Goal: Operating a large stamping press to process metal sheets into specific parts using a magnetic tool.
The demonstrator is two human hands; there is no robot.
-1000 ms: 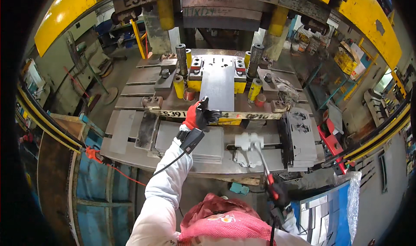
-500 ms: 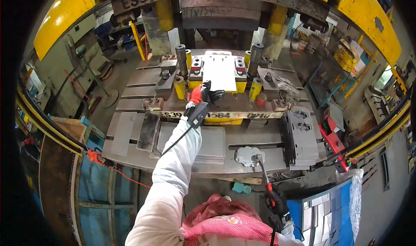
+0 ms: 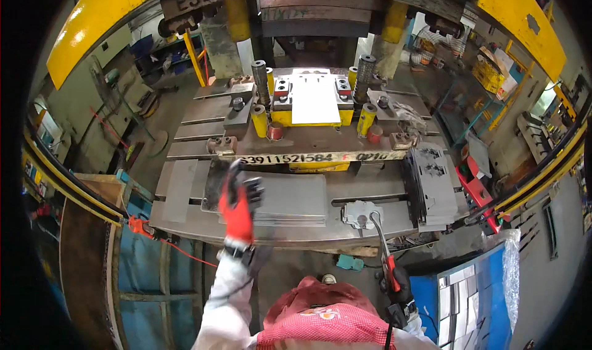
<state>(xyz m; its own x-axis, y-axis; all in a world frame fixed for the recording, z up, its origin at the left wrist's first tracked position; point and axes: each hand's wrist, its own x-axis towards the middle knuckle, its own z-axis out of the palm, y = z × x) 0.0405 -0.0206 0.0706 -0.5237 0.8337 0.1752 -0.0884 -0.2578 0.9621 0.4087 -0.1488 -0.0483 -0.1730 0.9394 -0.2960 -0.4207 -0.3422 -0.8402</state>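
Note:
My left hand [image 3: 237,202], in a red and black glove, is held over the left end of a stack of flat grey metal sheets [image 3: 290,199]. Motion blurs it somewhat, but its fingers look apart with nothing in them. My black-gloved right hand [image 3: 401,288] is closed around the red handle of a long tool with a curved metal shaft [image 3: 380,233]. The tool's far end touches a small, irregular grey metal part [image 3: 356,215] on the press bed's front. A bright flat sheet [image 3: 314,106] lies on the die [image 3: 282,117] between the guide posts.
Dark cut metal plates [image 3: 435,186] stand stacked on the bed's right. Guide posts [image 3: 366,78] rise beside the die, under the press's yellow upper frame [image 3: 524,29]. A blue bin [image 3: 425,285] holding metal pieces is at lower right; a blue metal frame [image 3: 135,270] stands at lower left.
My left hand has come back from the sheet on the die, moving nearer and to the left, over the stack. The right hand stays nearly in place with the tool.

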